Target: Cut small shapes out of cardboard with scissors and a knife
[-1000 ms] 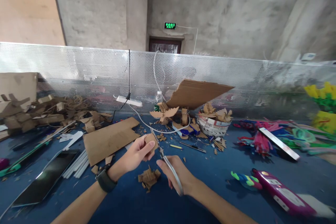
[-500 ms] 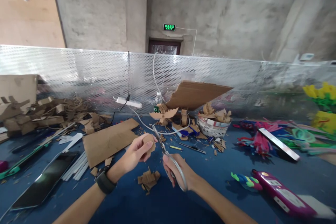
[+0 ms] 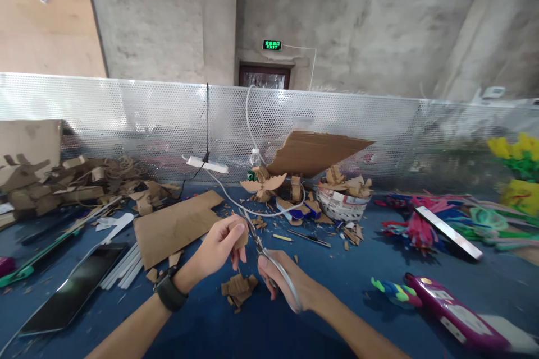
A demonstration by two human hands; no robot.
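Between its thumb and fingers, my left hand (image 3: 219, 244) grips a small piece of cardboard (image 3: 241, 234). My right hand (image 3: 281, 277) is closed around the grey handles of a pair of scissors (image 3: 255, 235). The blades point up and away, right beside the cardboard piece; whether they touch it I cannot tell. Below my hands, a clump of cardboard scraps (image 3: 239, 290) lies on the blue table. To the left of my left hand a flat cardboard sheet (image 3: 174, 227) rests on the table.
Further back stand a cardboard figure with wings (image 3: 264, 184), a basket of scraps (image 3: 343, 205) and a plastic bottle (image 3: 255, 158). A tablet (image 3: 73, 289) and white sticks (image 3: 124, 269) lie left. To the right are a purple device (image 3: 457, 311) and a phone (image 3: 448, 231).
The scissors have come nearer to upright and closer against the cardboard piece, their blades drawing together. A small scrap now shows just below my left hand. My hands have shifted only slightly.
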